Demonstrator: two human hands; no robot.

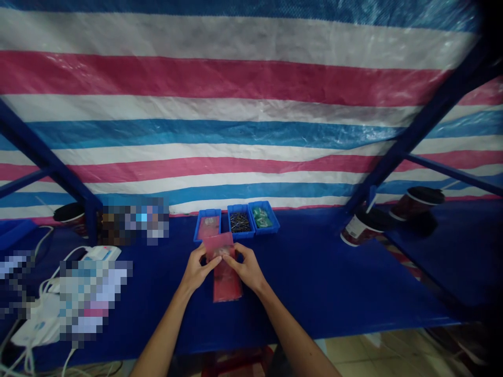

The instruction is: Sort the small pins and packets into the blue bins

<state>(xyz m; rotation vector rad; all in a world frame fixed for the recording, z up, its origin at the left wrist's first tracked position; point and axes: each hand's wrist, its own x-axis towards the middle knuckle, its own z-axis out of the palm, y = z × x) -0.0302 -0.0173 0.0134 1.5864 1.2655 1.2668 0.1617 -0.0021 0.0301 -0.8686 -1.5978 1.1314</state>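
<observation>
Both hands pinch a clear pink plastic bag (218,243), held just above the table in front of the blue bins. My left hand (197,268) grips its left side, with the thumb at the middle. My right hand (245,266) grips the right side, its thumb nearly meeting the other. Small greyish pieces seem to show through the bag near the thumbs, too blurred to name. Beneath lies a stack of red-pink plastic bags (227,285) on the blue table. Fingers behind the held bag are hidden.
Behind the hands stand three blue bins: one with a pink bag (209,227), one with dark screws or nails (240,222), one with green-and-white packets (262,217). White power strips (39,319) with cables lie left. A dark-lidded tub (363,226) stands right, beside a slanting frame post (393,152).
</observation>
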